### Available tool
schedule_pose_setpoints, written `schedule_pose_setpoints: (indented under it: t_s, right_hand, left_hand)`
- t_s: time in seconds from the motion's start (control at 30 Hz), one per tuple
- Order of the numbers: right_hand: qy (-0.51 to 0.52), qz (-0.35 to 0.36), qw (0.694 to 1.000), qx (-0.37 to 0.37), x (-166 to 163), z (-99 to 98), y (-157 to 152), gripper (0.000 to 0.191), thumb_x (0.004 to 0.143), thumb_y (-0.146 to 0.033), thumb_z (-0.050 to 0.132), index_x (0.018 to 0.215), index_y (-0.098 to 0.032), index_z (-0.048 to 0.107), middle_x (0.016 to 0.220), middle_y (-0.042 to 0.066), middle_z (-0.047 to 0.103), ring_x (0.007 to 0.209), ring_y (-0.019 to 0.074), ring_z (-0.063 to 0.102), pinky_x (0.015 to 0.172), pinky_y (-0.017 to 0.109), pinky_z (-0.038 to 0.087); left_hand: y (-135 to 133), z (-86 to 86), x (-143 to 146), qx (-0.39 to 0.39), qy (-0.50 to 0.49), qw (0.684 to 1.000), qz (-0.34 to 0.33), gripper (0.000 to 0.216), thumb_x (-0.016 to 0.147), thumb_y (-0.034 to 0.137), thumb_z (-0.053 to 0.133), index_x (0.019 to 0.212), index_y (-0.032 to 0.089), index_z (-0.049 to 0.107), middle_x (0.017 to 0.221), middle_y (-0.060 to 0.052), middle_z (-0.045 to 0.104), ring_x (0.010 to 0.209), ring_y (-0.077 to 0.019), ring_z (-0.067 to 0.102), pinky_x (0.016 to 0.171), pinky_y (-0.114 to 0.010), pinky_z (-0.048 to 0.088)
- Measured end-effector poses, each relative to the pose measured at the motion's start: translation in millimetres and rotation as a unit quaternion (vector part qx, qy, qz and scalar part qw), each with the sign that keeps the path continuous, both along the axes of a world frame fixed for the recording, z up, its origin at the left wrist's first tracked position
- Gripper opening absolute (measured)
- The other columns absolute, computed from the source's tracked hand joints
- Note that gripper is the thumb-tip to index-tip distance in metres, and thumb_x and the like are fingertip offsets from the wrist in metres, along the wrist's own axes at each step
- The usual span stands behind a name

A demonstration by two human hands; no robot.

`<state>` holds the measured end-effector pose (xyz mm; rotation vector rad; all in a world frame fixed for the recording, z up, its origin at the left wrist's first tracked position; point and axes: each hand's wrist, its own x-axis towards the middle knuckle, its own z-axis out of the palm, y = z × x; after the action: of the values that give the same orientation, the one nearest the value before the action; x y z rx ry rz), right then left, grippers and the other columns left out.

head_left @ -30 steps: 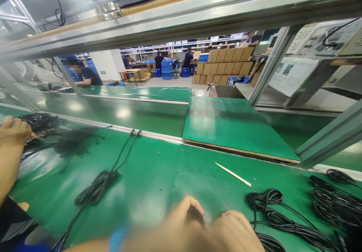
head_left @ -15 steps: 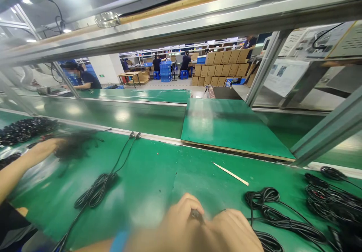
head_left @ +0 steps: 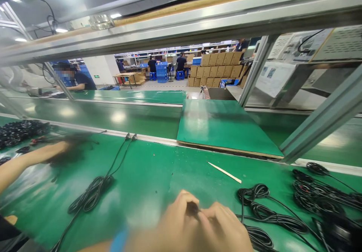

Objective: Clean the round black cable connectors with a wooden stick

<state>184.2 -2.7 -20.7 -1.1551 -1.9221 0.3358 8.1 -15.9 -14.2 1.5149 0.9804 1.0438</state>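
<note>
Cable end (head_left: 193, 208) pinched between both hands (head_left: 198, 225); open mat (head_left: 147, 180) ahead.

Both hands sit at the counter's near edge, cut off by the picture's bottom edge: left hand (head_left: 177, 225) and right hand (head_left: 226, 229) blurred, wrists out of view. Something small and dark (head_left: 193, 208) pinched between the fingers (head_left: 183, 203), too hidden to identify. Toward the counter's left edge another person's arm (head_left: 31, 159) reaches in, motion-blurred; its hand merges with a dark smeared cable bundle (head_left: 70, 146), grip unreadable. Cable pile (head_left: 333, 210) at the right edge is cut off at the picture's corner, individual leads not separable. Papers (head_left: 273, 78) on the frame beyond the far edge: print too small to read.
</note>
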Motion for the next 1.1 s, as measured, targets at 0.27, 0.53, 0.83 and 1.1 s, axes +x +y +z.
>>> schedule_pose_setpoints:
  t_s: [0.27,0.53,0.83,1.1]
  right_hand:
    - [0.096,0.015,0.975,-0.197,8,9.9,8,0.043,0.096,-0.051,0.044,0.069,-0.022,0.061,0.059,-0.002,0.063,0.056,0.0128,0.059,0.053,0.020,0.044]
    - [-0.239,-0.114,0.964,0.024,83,6.6,108,0.031,0.089,-0.025,0.043,0.102,-0.015,0.070,0.096,0.014,0.072,0.087,0.0303,0.066,0.074,0.042,0.048]
    - [-0.146,-0.072,0.984,0.071,57,5.6,85,0.021,0.095,-0.028,0.044,0.092,-0.017,0.063,0.082,0.007,0.064,0.073,0.0199,0.064,0.066,0.032,0.053]
    - [0.145,0.093,0.985,-0.003,16,16.2,16,0.005,0.091,-0.023,0.062,0.094,-0.025,0.066,0.091,0.002,0.070,0.080,0.0149,0.071,0.069,0.019,0.059]
  left_hand:
    - [10,8.0,10,-0.137,-0.208,0.968,0.006,0.061,0.078,0.042,0.076,0.128,0.022,0.046,0.117,-0.014,0.058,0.080,-0.0172,0.063,0.070,-0.029,0.050]
    - [19,12.2,0,-0.167,-0.162,0.972,-0.034,0.080,0.077,0.053,0.075,0.140,0.015,0.043,0.111,-0.015,0.063,0.084,-0.0198,0.062,0.082,-0.034,0.048]
    - [14,15.4,-4,-0.120,-0.063,0.989,-0.053,0.076,0.087,0.054,0.060,0.144,0.016,0.030,0.110,-0.010,0.055,0.104,-0.0234,0.052,0.098,-0.040,0.038]
    - [8,18.1,-5,-0.104,0.007,0.993,-0.053,0.059,0.090,0.048,0.054,0.134,0.016,0.030,0.101,-0.005,0.048,0.090,-0.0186,0.047,0.086,-0.034,0.041]
